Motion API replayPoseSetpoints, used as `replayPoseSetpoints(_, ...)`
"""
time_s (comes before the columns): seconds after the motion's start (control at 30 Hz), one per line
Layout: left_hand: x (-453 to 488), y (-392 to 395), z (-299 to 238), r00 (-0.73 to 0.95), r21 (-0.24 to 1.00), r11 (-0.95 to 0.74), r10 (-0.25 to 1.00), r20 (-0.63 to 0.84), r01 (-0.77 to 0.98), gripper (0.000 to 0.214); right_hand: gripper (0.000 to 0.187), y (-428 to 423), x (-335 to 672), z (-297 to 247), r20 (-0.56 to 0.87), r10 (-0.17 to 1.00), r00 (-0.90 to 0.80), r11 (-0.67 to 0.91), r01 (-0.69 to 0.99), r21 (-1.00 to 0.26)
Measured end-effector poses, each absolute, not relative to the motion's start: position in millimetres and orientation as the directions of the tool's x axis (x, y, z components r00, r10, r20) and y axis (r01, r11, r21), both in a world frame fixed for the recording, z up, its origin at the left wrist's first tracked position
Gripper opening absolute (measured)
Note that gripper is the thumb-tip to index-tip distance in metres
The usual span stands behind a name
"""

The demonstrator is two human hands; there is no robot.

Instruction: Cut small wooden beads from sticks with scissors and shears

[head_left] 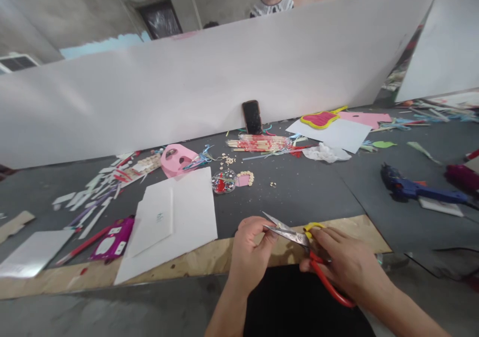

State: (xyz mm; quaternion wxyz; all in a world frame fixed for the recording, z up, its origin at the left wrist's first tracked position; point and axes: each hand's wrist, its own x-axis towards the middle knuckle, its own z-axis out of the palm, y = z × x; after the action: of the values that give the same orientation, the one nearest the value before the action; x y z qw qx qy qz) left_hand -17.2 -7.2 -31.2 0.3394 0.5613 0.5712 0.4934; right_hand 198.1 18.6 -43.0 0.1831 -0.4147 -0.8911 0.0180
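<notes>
My right hand (346, 257) grips a pair of scissors (290, 233) by its handles, one red, one yellow. The blades are parted and point left over the front edge of the table. Thumb and fingers of my left hand (250, 245) are pinched together right at the blade tips. Whatever the left hand holds is too small to make out; a tiny pale bit shows between the blades. Beyond the hands lie a round clear container (224, 181) of beads and sequins and a small pink piece (243, 180) edged with pale bits.
White sheets (194, 202), a purple packet (113, 237) and a pink cutout (177, 158) lie left. A phone (252, 116) leans on the white partition (149, 97), behind bundled sticks (258, 142). A blue glue gun (419, 187) lies right. A person (273, 4) is beyond the partition.
</notes>
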Motion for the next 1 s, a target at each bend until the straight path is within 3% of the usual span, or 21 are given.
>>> replayPoseSetpoints(0.2,-14,-11,-25,-0.166,0.931,-0.070,0.976,0.138,0.359,0.014,0.031,15,196,-36,0.317,0.739,-0.595,0.668,0.708,-0.228)
replayPoseSetpoints(0.37,-12,-11,-20,-0.201,0.899,-0.099,0.959,0.201,0.426,0.012,0.026,16,196,-40,0.311,0.762,-0.568,0.639,0.736,-0.221)
replayPoseSetpoints(0.6,-10,-10,-25,-0.234,0.870,-0.127,0.935,0.265,0.476,0.012,0.030,14,195,-37,0.264,0.795,-0.547,0.604,0.754,-0.258)
replayPoseSetpoints(0.77,-9,-10,-26,-0.222,0.862,-0.158,0.929,0.295,0.481,0.014,0.045,13,193,-31,0.226,0.815,-0.533,0.578,0.765,-0.283)
replayPoseSetpoints(0.9,-9,-9,-26,-0.229,0.875,-0.160,0.929,0.290,0.457,0.013,0.051,14,193,-33,0.250,0.806,-0.537,0.591,0.761,-0.267)
replayPoseSetpoints(1.0,-10,-9,-26,-0.229,0.885,-0.138,0.938,0.261,0.444,0.013,0.045,15,194,-38,0.288,0.793,-0.537,0.603,0.761,-0.238)
